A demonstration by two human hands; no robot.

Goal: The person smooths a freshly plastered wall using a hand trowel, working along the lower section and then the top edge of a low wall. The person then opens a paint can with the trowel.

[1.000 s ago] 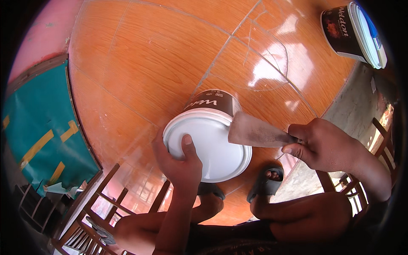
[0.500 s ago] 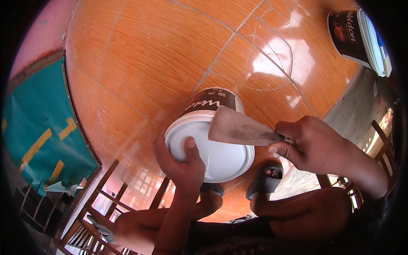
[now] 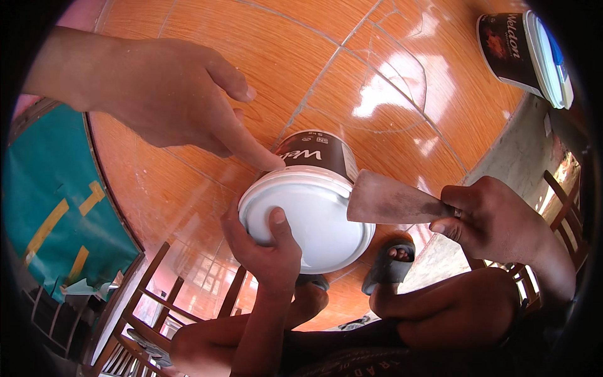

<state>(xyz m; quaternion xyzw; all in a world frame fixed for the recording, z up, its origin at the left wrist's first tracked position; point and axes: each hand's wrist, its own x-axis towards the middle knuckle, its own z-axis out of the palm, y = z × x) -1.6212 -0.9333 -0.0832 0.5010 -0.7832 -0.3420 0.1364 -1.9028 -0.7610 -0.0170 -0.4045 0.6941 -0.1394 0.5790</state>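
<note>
just left hand on bucket lid, scraper alongside

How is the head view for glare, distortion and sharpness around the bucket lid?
Head view: strong window glare on the glossy orange floor, none on the white lid; fisheye bends the tile seams and blackens the corners; the left hand, right hand and scraper blade look sharp.

Glossy orange wood-grain floor tiles, window glare; teal panel left.
</note>
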